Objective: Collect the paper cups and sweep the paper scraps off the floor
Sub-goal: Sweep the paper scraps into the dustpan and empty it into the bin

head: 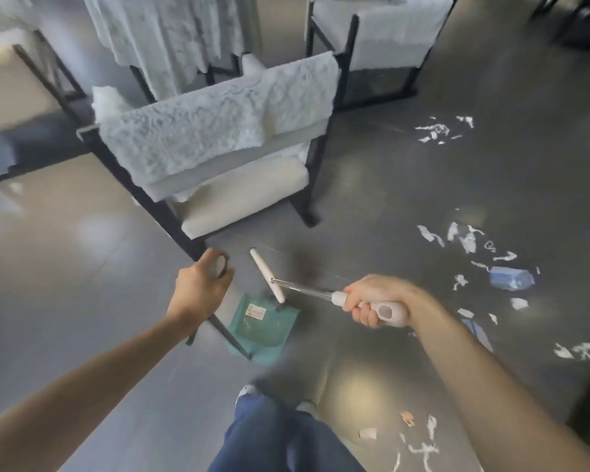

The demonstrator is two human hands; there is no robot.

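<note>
Paper scraps, white and torn (467, 240), lie scattered on the grey glossy floor (65, 267) at right, in several loose clusters: one far up (440, 129), one mid-right, one near the bottom edge (419, 447). Blue-and-white crushed paper cup (511, 278) lies on its side among the mid-right scraps; a second bluish piece (479, 332) shows just beside the right forearm, too blurred to identify. Right hand (375, 301) grips the white plastic handle of a broom (321, 292), fingers wrapped round it; metal shaft runs left to a white bar head (266, 274) over the floor. Left hand (201, 284) holds the top of a dark thin long handle (223, 330), fingers curled round it, leading down to a green plastic dustpan (263, 327) resting on the floor, just beside the broom head. Cream-cushioned chair with black frame and white lace cover (218, 131) stands behind the dustpan. Blue-trousered leg (273, 437) shows at bottom centre.
</note>
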